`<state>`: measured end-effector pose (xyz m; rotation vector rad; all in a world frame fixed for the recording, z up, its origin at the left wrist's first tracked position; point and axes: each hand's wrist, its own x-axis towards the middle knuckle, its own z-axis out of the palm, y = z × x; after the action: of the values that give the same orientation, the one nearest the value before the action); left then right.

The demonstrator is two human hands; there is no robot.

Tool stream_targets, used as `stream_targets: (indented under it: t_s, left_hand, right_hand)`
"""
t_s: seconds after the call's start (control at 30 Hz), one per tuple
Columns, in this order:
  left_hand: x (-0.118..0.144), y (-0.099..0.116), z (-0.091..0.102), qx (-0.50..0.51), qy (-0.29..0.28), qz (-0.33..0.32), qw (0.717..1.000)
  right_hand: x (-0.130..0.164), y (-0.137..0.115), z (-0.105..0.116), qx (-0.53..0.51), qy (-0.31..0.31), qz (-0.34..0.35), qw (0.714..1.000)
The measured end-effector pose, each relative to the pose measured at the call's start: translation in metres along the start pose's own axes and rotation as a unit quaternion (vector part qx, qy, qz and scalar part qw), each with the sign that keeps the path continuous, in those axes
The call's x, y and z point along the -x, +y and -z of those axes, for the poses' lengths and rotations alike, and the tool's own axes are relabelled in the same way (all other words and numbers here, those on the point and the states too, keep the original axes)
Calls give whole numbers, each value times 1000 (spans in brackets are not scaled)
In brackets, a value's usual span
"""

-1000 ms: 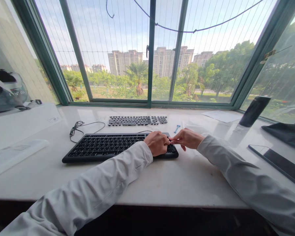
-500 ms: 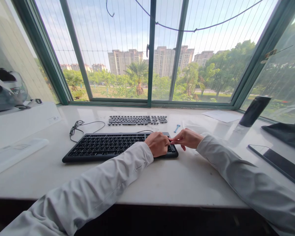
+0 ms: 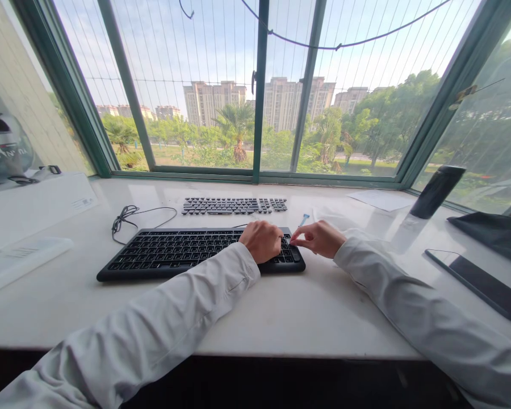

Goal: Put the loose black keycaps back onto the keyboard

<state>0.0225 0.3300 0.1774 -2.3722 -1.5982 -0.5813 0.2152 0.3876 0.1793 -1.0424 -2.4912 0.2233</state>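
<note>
Black keyboard (image 3: 183, 253) lies flat on the white tabletop (image 3: 302, 309), long side across the view, near the middle. Both hands are at its right end. Left hand (image 3: 262, 241) rests on the keys of the right block, fingers curled under, knuckles up; its grip is hidden below the hand, cannot tell whether it pinches anything. Right hand (image 3: 319, 238) is just off the keyboard's right edge, thumb and forefinger pressed together at the top right corner keys, tips touching the keyboard; whether a keycap sits between them is too small to tell. The two hands are close, fingertips almost meeting. Both arms in white sleeves, left sleeve (image 3: 162, 324) crossing the front edge of the tabletop. Behind the keyboard, a laid-out set of loose dark keycaps (image 3: 234, 205) in rows, apart from the keyboard. Small blue tool (image 3: 303, 219) lies between the keycap rows and the right hand. Coiled black cable (image 3: 125, 217) at the back left of the keyboard. Black cylinder bottle (image 3: 437, 192) stands far right near the window, white paper (image 3: 381, 199) just left of it. Dark phone (image 3: 479, 284) flat at right, near the right forearm. White box (image 3: 34, 204) and helmet (image 3: 2, 150) at far left. Window frame (image 3: 258, 91) behind the tabletop.
</note>
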Motion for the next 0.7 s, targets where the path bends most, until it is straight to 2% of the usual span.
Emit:
stream_targets:
  t_s: [0.13, 0.27, 0.43, 0.7]
  left_hand:
    - [0, -1, 0, -6, 2, -2, 1000]
    - [-1, -1, 1, -10, -9, 4, 1000]
    - [0, -1, 3, -29, -21, 12, 999]
    - [0, -3, 7, -45, -45, 20, 998]
  right_hand:
    - [0, 1, -5, 10, 24, -1, 1000]
    - [0, 2, -3, 5, 1, -3, 1000]
    - [-2, 16, 3, 53, 134, -57, 988]
    - [-4, 39, -1, 135, 142, -146, 970]
